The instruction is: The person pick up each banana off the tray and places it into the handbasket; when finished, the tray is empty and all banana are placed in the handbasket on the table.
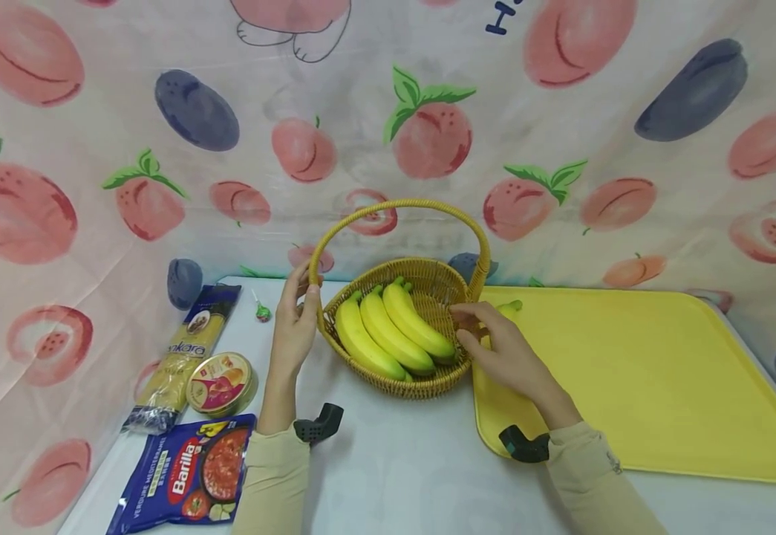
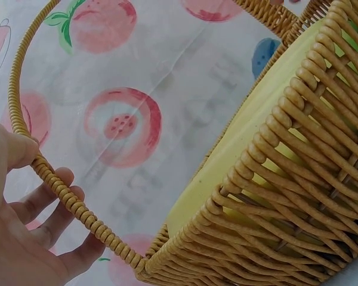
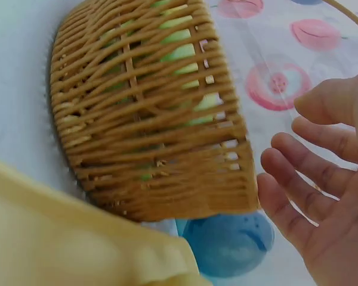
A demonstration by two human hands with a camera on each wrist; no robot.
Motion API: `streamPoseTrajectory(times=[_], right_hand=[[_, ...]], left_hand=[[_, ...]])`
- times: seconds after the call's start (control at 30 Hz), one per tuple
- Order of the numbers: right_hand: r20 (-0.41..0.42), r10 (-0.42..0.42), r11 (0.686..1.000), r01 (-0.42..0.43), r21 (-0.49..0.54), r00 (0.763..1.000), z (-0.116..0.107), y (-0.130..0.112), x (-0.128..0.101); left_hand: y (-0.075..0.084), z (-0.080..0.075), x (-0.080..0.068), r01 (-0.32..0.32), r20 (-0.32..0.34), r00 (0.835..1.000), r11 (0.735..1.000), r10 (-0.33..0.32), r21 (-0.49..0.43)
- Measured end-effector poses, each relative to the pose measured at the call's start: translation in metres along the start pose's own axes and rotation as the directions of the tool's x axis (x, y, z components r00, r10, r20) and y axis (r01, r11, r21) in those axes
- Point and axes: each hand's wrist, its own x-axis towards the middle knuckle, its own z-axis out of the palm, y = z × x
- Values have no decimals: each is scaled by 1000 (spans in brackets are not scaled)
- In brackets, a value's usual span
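A wicker basket (image 1: 451, 380) with a tall arched handle (image 1: 401, 203) holds several bananas (image 1: 397, 327) lying side by side. My left hand (image 1: 294, 327) grips the lower left part of the handle, thumb on one side and fingers (image 2: 39, 205) round the other. At the basket's right rim hovers my right hand (image 1: 504, 353), its fingers loosely bent and holding nothing; the right wrist view shows its fingertips (image 3: 268, 185) close to the wicker. Partly behind this hand, another banana's green-tipped end (image 1: 512, 305) shows over the yellow tray (image 1: 641, 386).
Left of my left arm lie a spaghetti pack (image 1: 183, 353), a round tin (image 1: 220, 384) and a blue Barilla pouch (image 1: 194, 472). A small green lollipop (image 1: 263, 312) lies farther back. Behind the table hangs a fruit-print cloth (image 1: 361, 96). The tray's left edge runs close beside the basket.
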Motion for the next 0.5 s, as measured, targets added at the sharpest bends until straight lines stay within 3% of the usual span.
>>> streamPoseTrajectory(times=[0.17,0.5], right_hand=[[-55,-7,1000,7,-7,998,-7,12,-14],[-106,117,992,-121,-32,987,-25,49,-40]], left_hand=[[1,0,-1,3,1,1000,1000,-3,-4],[2,0,-1,-10,1,1000,1000,10,-5]])
